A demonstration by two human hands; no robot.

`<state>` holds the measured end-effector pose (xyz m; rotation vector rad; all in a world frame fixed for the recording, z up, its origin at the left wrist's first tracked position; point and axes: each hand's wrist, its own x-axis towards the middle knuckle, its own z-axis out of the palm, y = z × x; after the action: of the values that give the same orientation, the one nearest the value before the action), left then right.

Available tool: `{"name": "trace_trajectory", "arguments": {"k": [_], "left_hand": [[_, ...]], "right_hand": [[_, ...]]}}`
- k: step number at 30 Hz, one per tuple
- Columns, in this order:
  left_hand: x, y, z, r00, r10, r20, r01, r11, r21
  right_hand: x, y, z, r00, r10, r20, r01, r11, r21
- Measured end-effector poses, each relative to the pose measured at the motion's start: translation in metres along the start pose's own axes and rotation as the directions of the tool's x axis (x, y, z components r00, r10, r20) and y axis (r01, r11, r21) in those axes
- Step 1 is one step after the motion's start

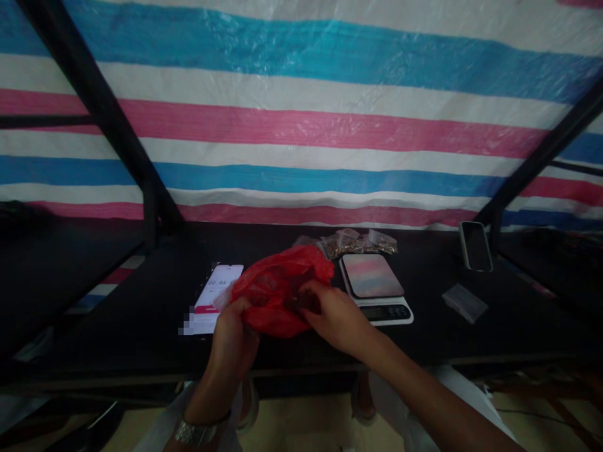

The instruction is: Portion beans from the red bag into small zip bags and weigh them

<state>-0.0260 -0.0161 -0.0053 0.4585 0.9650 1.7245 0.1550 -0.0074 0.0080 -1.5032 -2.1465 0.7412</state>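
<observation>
A crumpled red plastic bag [277, 276] is held above the front of the black table, its mouth facing me. My left hand [233, 333] grips the bag's left edge, thumb on top; a bit of clear plastic shows beside that thumb. My right hand [332, 311] reaches into the mouth from the right, its fingers curled together around something dark that I cannot make out. Just right of the bag sits a white digital scale [372, 276] with a bare reflective plate. Behind it lie several small clear bags [348, 243] of brownish metal-looking pieces.
A phone with a lit timer screen [219, 292] lies left of the bag. Another phone [475, 246] leans at the right by a black frame post [494, 220]. A flat clear bag [464, 302] lies before it. Striped sheeting [301, 125] hangs behind the table [141, 314].
</observation>
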Motion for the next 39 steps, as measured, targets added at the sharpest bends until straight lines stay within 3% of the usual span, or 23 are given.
{"name": "trace_trajectory", "arguments": {"k": [4, 7, 13, 15, 17, 18, 20, 21, 24, 26, 29, 32, 35, 39], "left_hand": [[0.0, -0.001, -0.003, 1.0, -0.001, -0.007, 0.002, 0.996, 0.085], [-0.002, -0.001, -0.003, 0.986, 0.166, -0.025, -0.153, 0.951, 0.267], [-0.01, 0.012, -0.001, 0.93, 0.367, -0.017, -0.328, 0.851, 0.411], [-0.019, 0.018, 0.002, 0.848, 0.531, -0.002, -0.486, 0.778, 0.397], [-0.032, 0.021, 0.007, 0.701, 0.711, 0.053, -0.681, 0.647, 0.344], [-0.039, 0.021, 0.009, 0.642, 0.761, 0.096, -0.746, 0.59, 0.311], [-0.051, 0.016, 0.014, 0.58, 0.78, 0.236, -0.808, 0.514, 0.288], [-0.054, 0.011, 0.016, 0.608, 0.735, 0.3, -0.789, 0.518, 0.331], [-0.049, -0.006, 0.017, 0.779, 0.481, 0.403, -0.625, 0.546, 0.557], [-0.038, -0.016, 0.013, 0.828, 0.351, 0.437, -0.559, 0.569, 0.603], [-0.021, -0.023, 0.006, 0.842, 0.236, 0.485, -0.516, 0.613, 0.598], [-0.013, -0.023, 0.003, 0.85, 0.13, 0.51, -0.461, 0.651, 0.603], [-0.013, -0.023, 0.003, 0.849, 0.104, 0.518, -0.449, 0.661, 0.602], [-0.012, -0.029, 0.002, 0.831, 0.127, 0.542, -0.484, 0.646, 0.59]], "right_hand": [[-0.002, 0.006, -0.002, 1.0, -0.005, -0.021, 0.007, 0.992, 0.126], [-0.002, 0.01, -0.005, 0.997, -0.018, -0.07, 0.032, 0.978, 0.205], [0.0, 0.006, -0.011, 0.997, 0.054, -0.048, -0.054, 0.999, 0.006], [-0.002, 0.001, -0.016, 0.994, 0.092, -0.064, -0.096, 0.993, -0.069], [-0.004, -0.005, -0.02, 0.99, 0.126, -0.064, -0.134, 0.983, -0.126], [-0.005, -0.007, -0.023, 0.987, 0.147, -0.06, -0.154, 0.976, -0.155], [-0.006, -0.01, -0.027, 0.982, 0.185, -0.049, -0.191, 0.96, -0.203], [-0.007, -0.01, -0.029, 0.979, 0.197, -0.048, -0.203, 0.956, -0.212], [-0.004, -0.006, -0.034, 0.98, 0.19, -0.064, -0.198, 0.969, -0.148], [-0.001, -0.001, -0.038, 0.987, 0.14, -0.082, -0.143, 0.989, -0.04], [0.001, 0.001, -0.046, 0.993, 0.026, -0.114, -0.01, 0.991, 0.137], [-0.001, -0.006, -0.056, 0.988, -0.068, -0.141, 0.094, 0.979, 0.182], [-0.006, -0.014, -0.065, 0.981, -0.139, -0.139, 0.152, 0.984, 0.089], [-0.01, -0.023, -0.068, 0.974, -0.225, -0.042, 0.214, 0.961, -0.175]]}}
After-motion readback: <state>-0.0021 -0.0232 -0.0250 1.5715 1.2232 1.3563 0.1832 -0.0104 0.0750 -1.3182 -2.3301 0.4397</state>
